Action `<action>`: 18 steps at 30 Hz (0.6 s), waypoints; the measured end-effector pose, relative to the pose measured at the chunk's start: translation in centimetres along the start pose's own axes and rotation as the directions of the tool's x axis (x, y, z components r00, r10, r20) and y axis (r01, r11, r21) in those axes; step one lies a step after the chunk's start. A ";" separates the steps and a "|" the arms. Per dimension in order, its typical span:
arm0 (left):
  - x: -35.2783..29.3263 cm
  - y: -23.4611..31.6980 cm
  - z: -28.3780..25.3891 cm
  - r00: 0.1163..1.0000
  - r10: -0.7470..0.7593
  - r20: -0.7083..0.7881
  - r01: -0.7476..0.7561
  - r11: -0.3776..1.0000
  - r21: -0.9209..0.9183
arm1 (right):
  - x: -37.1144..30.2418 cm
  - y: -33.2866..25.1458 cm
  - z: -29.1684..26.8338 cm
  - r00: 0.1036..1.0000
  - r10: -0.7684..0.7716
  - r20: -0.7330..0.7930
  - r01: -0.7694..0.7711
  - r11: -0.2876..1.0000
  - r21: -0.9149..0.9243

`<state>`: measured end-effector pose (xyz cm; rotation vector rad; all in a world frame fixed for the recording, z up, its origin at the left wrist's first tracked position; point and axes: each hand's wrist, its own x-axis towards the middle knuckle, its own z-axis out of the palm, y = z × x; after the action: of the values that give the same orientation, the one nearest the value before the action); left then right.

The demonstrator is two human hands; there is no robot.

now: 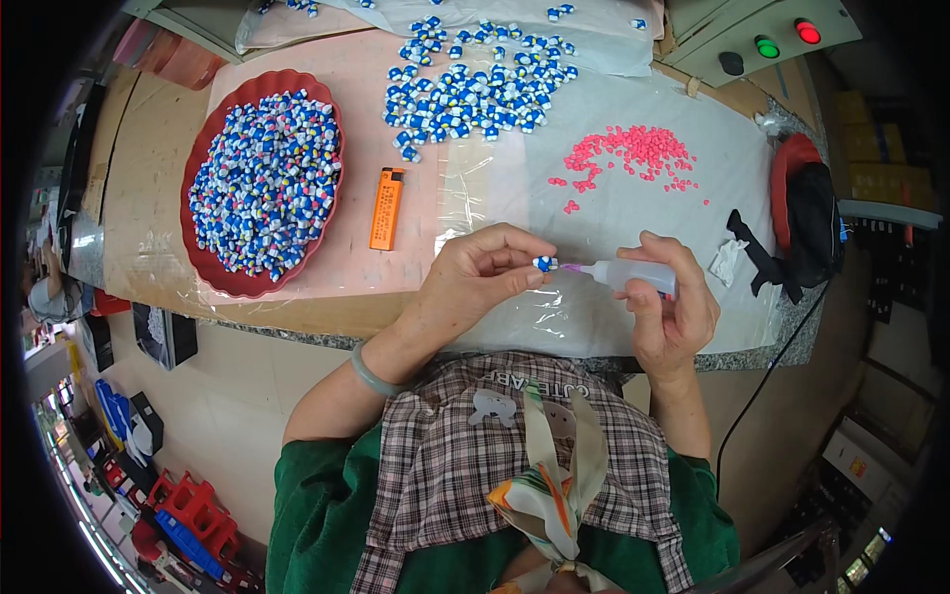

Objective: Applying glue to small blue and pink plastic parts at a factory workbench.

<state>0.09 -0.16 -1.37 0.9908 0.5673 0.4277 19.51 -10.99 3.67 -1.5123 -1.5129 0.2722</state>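
Observation:
Between the thumb and fingers of my left hand [473, 280] is pinched a small blue-and-white figurine piece [544, 263]. My right hand [671, 302] grips a translucent squeeze bottle [638, 276], tipped sideways. Its thin purple nozzle [574, 267] points left, its tip at or very near the piece; whether they touch I cannot tell. Beyond my right hand, small pink pieces [643, 150] lie scattered on the sheet. Many similar blue-and-white pieces [470, 99] are spread farther back, near the middle.
At the left stands a red scalloped tray [191, 213] heaped with blue-and-white pieces. An orange lighter [387, 209] lies beside it. On the right are a crumpled white tissue [727, 259], a black bag [813, 233] and a dark cable [762, 396]. A box with buttons [767, 45] sits at the back right.

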 end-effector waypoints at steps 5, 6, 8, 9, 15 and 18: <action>0.0 0.0 0.0 1.000 -0.006 0.006 0.006 1.000 -0.013 | 0.1 0.0 0.1 1.000 -0.020 0.022 0.020 1.000 -0.009; -0.1 0.0 0.0 1.000 -0.007 0.007 0.007 1.000 0.003 | 0.1 -0.1 0.1 0.999 -0.035 0.024 0.036 0.999 -0.024; -0.1 0.0 0.0 1.000 -0.009 0.006 0.008 1.000 0.019 | 0.2 -0.1 0.2 0.998 -0.051 0.027 0.052 0.998 -0.037; -0.1 -0.1 0.0 1.000 -0.003 0.006 0.003 1.000 0.011 | 0.4 0.1 0.3 0.994 -0.111 0.020 0.112 0.991 -0.071; -0.1 0.1 -0.2 1.000 -0.011 -0.003 0.011 1.000 0.009 | -0.3 0.5 -0.2 0.996 0.086 -0.013 -0.084 0.992 0.096; -0.1 0.1 -0.4 1.000 -0.009 -0.016 0.010 1.000 0.016 | -0.1 1.6 -0.5 0.950 0.309 -0.043 -0.263 0.868 0.421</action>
<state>-0.28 0.14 -1.43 1.0004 0.5905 0.4238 20.88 -10.92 2.73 -1.3769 -1.0550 0.6333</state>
